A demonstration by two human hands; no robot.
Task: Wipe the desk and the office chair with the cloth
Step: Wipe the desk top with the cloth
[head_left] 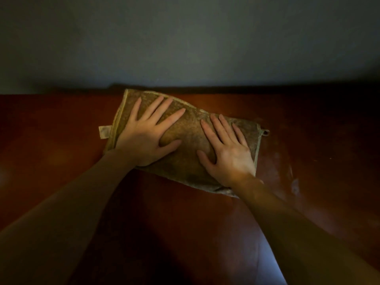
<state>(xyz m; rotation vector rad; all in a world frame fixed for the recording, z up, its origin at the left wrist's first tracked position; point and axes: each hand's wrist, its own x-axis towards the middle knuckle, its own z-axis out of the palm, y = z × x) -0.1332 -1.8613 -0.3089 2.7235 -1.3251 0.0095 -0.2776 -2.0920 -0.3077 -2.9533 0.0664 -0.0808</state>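
Hands pressed flat on a brownish cloth [185, 138] spread across a reddish-brown desk [61, 151], seen from the head camera in dim light. The left hand [144, 138] lies palm down with fingers straight and splayed on the cloth's left half; the right hand [226, 153] rests the same way on its right half. The cloth sits near the desk's far edge, below a grey wall [185, 38], with a small tag [105, 132] at its left border and a loop [265, 132] at its right corner.

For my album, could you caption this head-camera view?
Both hands, left hand and right hand, press a brown cloth flat on a reddish desk near the wall.
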